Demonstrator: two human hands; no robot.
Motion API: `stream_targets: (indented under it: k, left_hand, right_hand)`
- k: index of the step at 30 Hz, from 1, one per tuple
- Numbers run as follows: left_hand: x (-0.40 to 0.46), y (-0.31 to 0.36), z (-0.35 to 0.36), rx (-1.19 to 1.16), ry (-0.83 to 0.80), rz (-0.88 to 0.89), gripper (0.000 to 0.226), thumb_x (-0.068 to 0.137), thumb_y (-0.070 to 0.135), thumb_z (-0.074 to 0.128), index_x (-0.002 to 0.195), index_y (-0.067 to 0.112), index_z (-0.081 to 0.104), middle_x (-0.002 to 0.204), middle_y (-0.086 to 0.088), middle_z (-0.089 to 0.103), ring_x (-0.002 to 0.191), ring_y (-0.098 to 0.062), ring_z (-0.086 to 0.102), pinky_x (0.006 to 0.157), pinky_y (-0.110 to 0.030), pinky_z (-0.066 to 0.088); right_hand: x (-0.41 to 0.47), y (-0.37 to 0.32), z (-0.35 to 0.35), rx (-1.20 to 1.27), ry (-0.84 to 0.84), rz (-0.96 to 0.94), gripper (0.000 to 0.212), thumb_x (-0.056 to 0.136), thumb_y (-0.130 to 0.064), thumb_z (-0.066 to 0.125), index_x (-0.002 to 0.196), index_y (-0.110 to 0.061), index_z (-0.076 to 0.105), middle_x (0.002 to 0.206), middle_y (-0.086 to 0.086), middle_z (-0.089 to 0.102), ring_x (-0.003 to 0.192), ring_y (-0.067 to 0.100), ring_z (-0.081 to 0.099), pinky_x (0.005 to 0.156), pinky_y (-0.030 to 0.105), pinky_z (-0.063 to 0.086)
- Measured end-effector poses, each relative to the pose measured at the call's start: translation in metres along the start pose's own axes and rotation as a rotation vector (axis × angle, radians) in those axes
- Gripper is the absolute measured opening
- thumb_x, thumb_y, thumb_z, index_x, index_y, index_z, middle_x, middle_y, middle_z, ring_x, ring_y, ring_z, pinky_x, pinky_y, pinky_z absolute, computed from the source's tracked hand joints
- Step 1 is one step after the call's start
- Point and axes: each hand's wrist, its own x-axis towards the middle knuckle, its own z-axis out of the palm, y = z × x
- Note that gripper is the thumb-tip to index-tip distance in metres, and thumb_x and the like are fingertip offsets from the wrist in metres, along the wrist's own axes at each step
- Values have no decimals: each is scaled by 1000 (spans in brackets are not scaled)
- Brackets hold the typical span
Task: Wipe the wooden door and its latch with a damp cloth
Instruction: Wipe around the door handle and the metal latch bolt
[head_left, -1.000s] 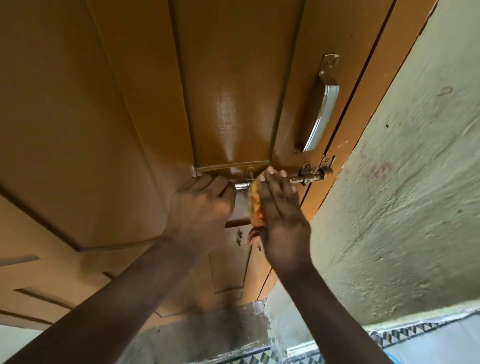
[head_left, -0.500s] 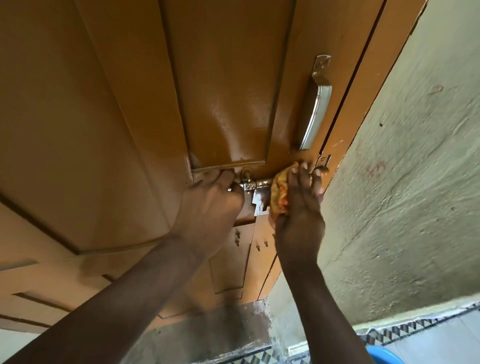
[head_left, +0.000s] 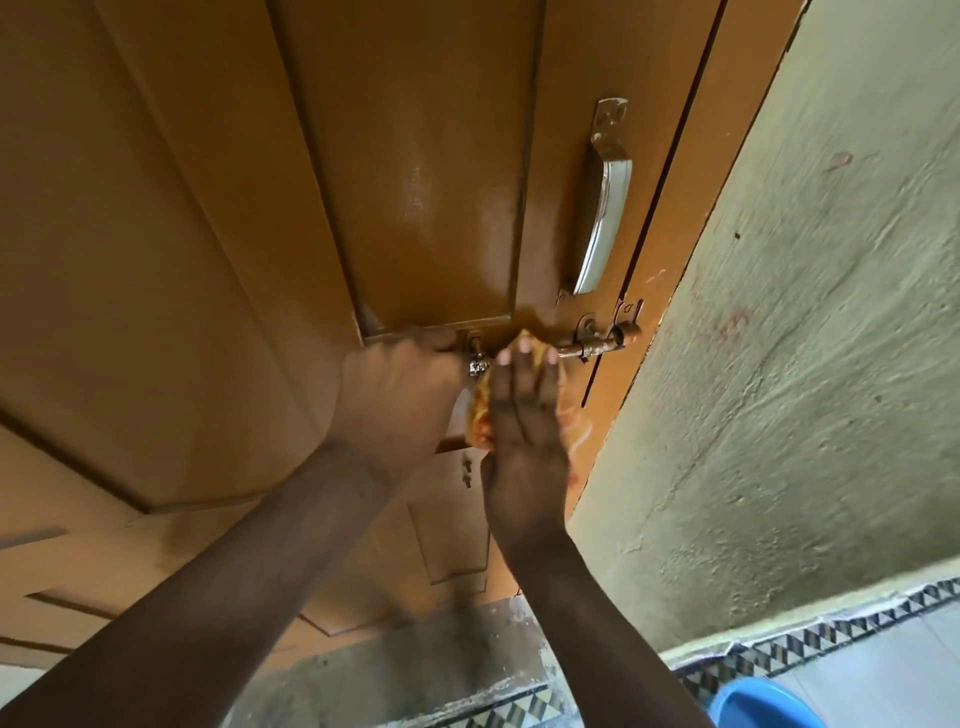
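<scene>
Orange patterned cloth (head_left: 479, 415) is pressed by the straight-fingered right hand (head_left: 524, 431) onto the metal sliding latch (head_left: 597, 347), gripped by the left hand (head_left: 395, 400), on the brown wooden door (head_left: 415, 156). Seemingly mid-wipe; a rightward stroke is needed.

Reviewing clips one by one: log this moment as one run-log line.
step: latch wipe | right hand: flat, pressing cloth on latch | left hand: curled, holding latch's left end | door handle: untouched
</scene>
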Motion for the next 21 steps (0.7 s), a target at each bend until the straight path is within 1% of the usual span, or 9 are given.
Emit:
stream_targets:
  k: [2, 4, 7, 9, 12, 15, 18, 20, 21]
  left_hand:
    - [-1, -2, 2, 13, 2, -11, 15, 53, 3, 70, 61, 16, 72, 63, -2, 63, 53, -29, 66, 50, -19, 18]
    - [-2, -4, 5, 41, -12, -34, 25, 47, -1, 80, 63, 17, 74, 65, -1, 65, 54, -28, 66, 50, -19, 18]
    - [0, -4, 7, 49, -18, -33, 30, 41, -3, 84, 60, 17, 73, 66, 0, 65, 55, -28, 66, 51, -17, 15]
    - [-1, -3, 6, 58, -13, -37, 27, 42, -1, 83, 59, 17, 72, 66, 0, 64, 55, -27, 65, 52, -16, 9]
    - [-1, 0, 4, 42, -11, -42, 31, 41, -5, 82, 60, 17, 72, 66, -2, 63, 53, -29, 65, 55, -13, 5]
    - [2, 2, 4, 39, -24, -58, 37, 37, -11, 83, 60, 16, 73, 65, -2, 65, 51, -29, 64, 52, -14, 14]
    - [2, 5, 1, 55, -33, -68, 35, 38, -9, 84, 61, 16, 74, 65, -3, 65, 50, -29, 64, 49, -18, 20]
    - [2, 6, 0, 57, -35, -69, 33, 40, -7, 84, 62, 16, 75, 65, -3, 65, 51, -29, 64, 50, -16, 15]
    - [2, 6, 0, 62, -43, -76, 34, 40, -7, 85, 62, 17, 75, 66, -2, 65, 52, -29, 65, 49, -17, 16]
  right_hand:
    - [-4, 13, -1, -9, -18, -68, 67, 90, -16, 45, 156, -7, 35, 167, 12, 25, 157, 29, -1, 95, 47, 57]
    - [-2, 29, -6, 42, 53, 61, 64, 93, -24, 43, 155, -7, 37, 164, 15, 31, 154, 35, 13, 98, 54, 53]
    - [6, 26, -4, 153, 185, 258, 63, 95, -6, 54, 155, -4, 35, 165, 19, 29, 154, 41, 18, 107, 59, 45]
    - [7, 11, 2, 174, 117, 161, 72, 90, 7, 50, 158, -5, 30, 168, 16, 21, 157, 37, 10, 106, 59, 49]
    - [2, 22, 1, 90, 38, 7, 75, 88, 2, 59, 158, -7, 32, 169, 13, 21, 158, 34, 9, 102, 50, 55]
    - [4, 41, -13, 51, 72, 147, 79, 91, -11, 72, 158, -8, 30, 168, 14, 23, 157, 35, 15, 98, 50, 53]
    - [0, 24, -16, -33, 21, -26, 68, 90, -7, 47, 156, -4, 32, 165, 18, 25, 155, 36, 12, 102, 54, 53]
    - [-1, 25, -18, -47, -64, -115, 75, 86, -16, 56, 156, -5, 33, 165, 16, 25, 154, 37, 15, 104, 52, 51]
    - [0, 29, -21, -27, -66, -62, 79, 86, -18, 65, 157, -7, 32, 166, 15, 26, 153, 38, 18, 102, 52, 52]
